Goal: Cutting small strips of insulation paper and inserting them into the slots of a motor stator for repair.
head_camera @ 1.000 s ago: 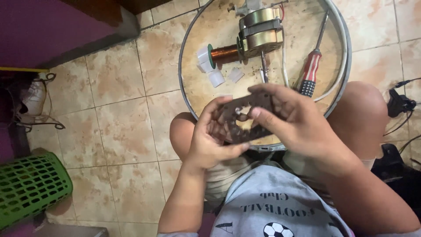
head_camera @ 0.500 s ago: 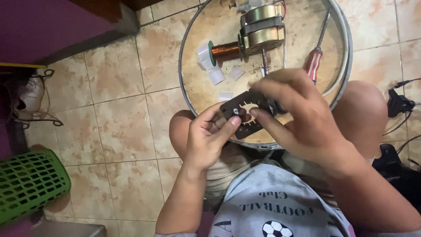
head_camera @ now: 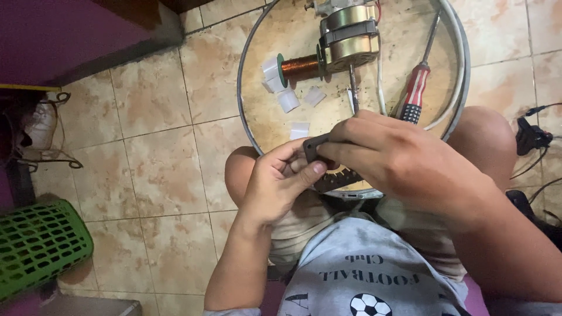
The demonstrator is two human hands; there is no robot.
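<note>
Left hand (head_camera: 278, 184): fingers pinched on stator core (head_camera: 328, 175) edge.
Right hand (head_camera: 398, 161): fingers clamped over its top.
Handling: likely heavy, stiff; grip outer rim.

A green basket (head_camera: 38, 246) stood on the tiled floor (head_camera: 158, 169). Inside a metal ring (head_camera: 243, 111) lay a motor (head_camera: 349, 38), a copper coil (head_camera: 300, 66), a red screwdriver (head_camera: 417, 88) and white scraps (head_camera: 288, 100).
</note>
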